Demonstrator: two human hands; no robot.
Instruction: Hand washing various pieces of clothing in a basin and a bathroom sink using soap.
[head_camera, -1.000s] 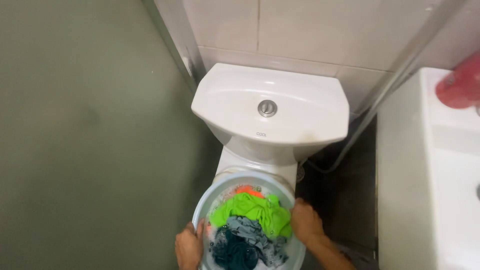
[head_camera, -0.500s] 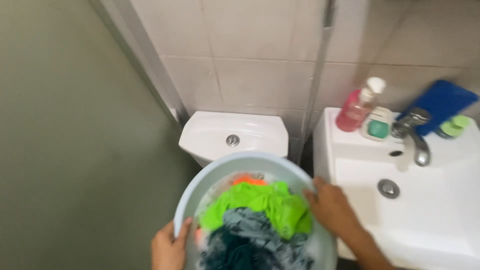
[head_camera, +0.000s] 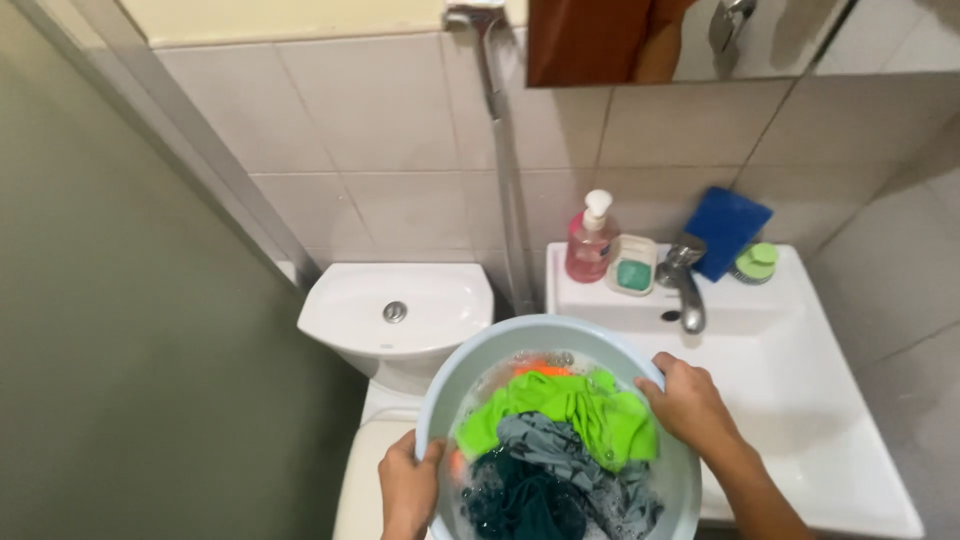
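Observation:
A round pale blue basin is held up in front of me, between the toilet and the sink. It holds soapy water and wet clothes: a bright green garment, a grey one, a dark teal one and a bit of orange. My left hand grips the basin's near left rim. My right hand grips the right rim, over the sink's left edge.
A white toilet with its cistern stands left of a white sink with a metal tap. On the sink's back ledge are a pink soap pump bottle, a small green-and-white box, a blue object and a green lid. A grey-green partition closes the left side.
The basin has been lifted from the toilet seat and carried right toward the sink. My view has tilted up, showing the sink, the tap and the mirror's lower edge.

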